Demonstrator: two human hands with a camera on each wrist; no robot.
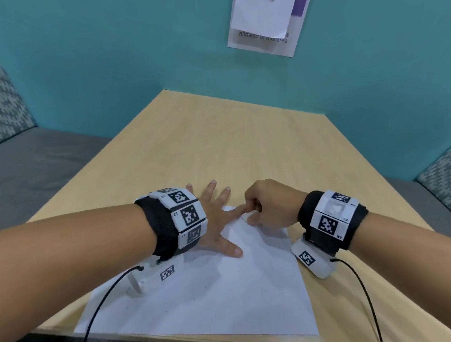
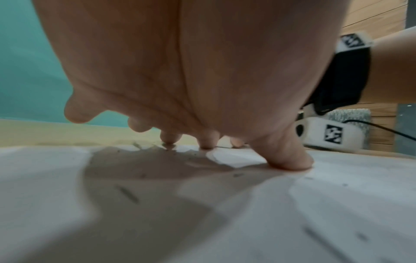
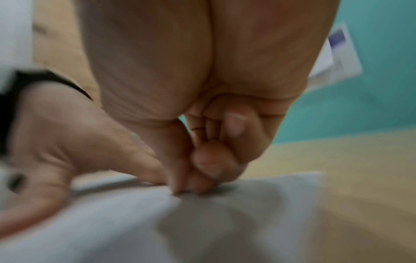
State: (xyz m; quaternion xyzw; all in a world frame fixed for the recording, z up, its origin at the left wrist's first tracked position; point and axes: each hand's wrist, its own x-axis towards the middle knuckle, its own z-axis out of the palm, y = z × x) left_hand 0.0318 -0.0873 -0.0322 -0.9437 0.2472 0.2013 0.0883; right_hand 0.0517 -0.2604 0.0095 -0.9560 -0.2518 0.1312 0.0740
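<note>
A white sheet of paper [image 1: 211, 299] lies on the light wooden table [image 1: 218, 132], near its front edge. My left hand [image 1: 216, 219] is spread flat on the sheet's far left part, fingers straight, its thumb [image 2: 290, 160] and fingertips pressing the paper [image 2: 202, 213] down. Right beside the left index finger is my right hand [image 1: 269, 205], its fingers curled. In the right wrist view the right hand [image 3: 202, 89] pinches the far edge of the paper [image 3: 135, 222] between thumb and index finger, with the left hand [image 3: 67, 142] beside it.
A teal wall stands behind the table with a printed notice [image 1: 265, 23] pinned on it. Grey bench seats [image 1: 40, 164] with patterned cushions flank the table. Black cables [image 1: 101, 303] hang from both wrist cameras over the table's front edge.
</note>
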